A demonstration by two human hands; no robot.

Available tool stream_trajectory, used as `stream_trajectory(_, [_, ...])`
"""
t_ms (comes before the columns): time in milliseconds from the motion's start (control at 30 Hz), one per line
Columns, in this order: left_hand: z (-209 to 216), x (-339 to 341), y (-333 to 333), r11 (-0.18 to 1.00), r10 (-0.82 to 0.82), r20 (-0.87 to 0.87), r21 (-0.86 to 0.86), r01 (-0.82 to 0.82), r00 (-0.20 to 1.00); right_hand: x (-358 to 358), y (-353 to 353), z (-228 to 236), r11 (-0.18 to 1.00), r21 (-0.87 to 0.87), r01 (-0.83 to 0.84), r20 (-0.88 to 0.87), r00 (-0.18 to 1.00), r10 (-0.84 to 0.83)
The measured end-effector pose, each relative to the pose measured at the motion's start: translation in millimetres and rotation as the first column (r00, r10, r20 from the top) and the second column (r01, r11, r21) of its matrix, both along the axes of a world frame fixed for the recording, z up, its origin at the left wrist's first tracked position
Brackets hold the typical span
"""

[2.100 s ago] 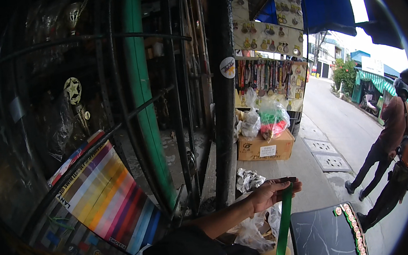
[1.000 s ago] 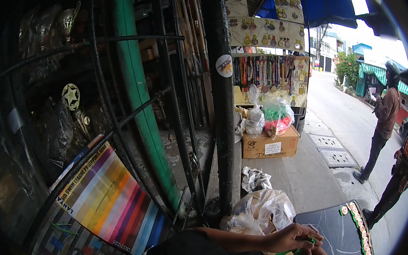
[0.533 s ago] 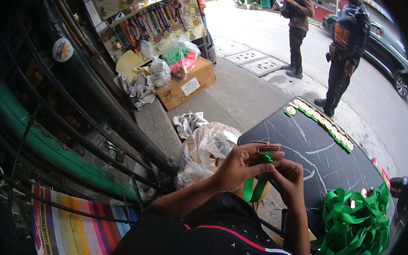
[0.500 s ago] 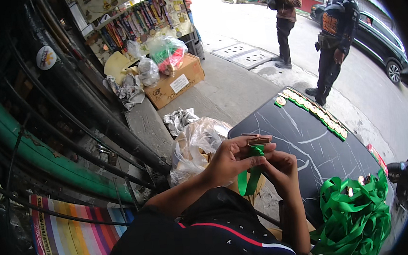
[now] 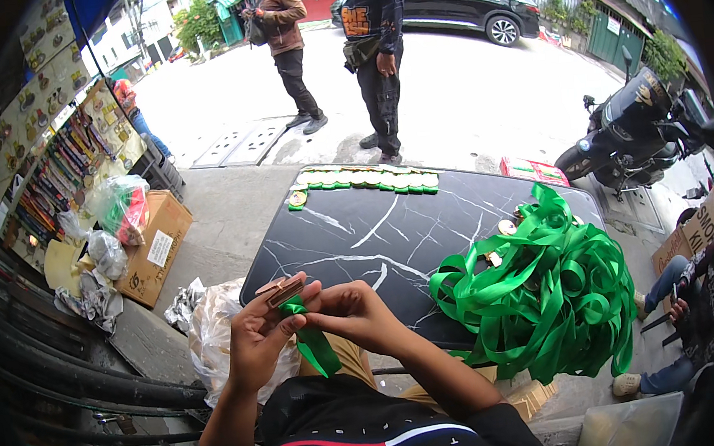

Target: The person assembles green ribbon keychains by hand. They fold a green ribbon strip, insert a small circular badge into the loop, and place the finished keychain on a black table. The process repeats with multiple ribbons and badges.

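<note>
Left hand (image 5: 257, 344) pinches small brown metal clip (image 5: 283, 291); right hand (image 5: 354, 311) grips green ribbon strip (image 5: 314, 344) at black marble tabletop's (image 5: 358, 240) near-left edge; bare slab beyond.

Bare table (image 5: 358, 231) ahead; ribbon heap (image 5: 539, 292) blocks right.

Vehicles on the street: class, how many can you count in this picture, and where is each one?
2. A dark car is parked at the top, behind the two standing people. A black motorcycle stands at the right, beyond the black marble table. More may lie beyond the picture's edge.
</note>
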State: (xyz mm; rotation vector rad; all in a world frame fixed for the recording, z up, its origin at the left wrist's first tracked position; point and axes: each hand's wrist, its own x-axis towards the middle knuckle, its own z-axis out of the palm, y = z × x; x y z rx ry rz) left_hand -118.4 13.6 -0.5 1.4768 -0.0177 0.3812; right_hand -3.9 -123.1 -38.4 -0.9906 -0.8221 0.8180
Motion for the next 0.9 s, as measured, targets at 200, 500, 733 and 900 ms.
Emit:
stream_trajectory(200, [0.0,11.4,-7.3,0.991,0.034,0.037,0.131,-0.039,0.999,2.5,-10.1,0.5,0.999,0.044,0.028,-0.005,1.000,-0.028])
stream_trajectory(500, [6.2,17.8,-19.3,0.980,0.031,0.056,0.196,-0.042,0.998,5.4,-24.9,9.4,0.998,0.018,0.052,-0.019,0.998,-0.051])
stream_trajectory(733, [6.1,20.0,-15.5,0.988,0.059,0.059,0.142,-0.066,0.997,-4.2,-16.1,5.9,0.986,0.071,0.149,0.017,0.988,-0.151])
stream_trajectory(900, [15.1,24.0,-2.4,0.987,0.145,0.140,0.046,-0.153,0.979,-14.1,-22.1,-11.8,0.955,-0.001,0.297,0.262,0.922,-0.286])
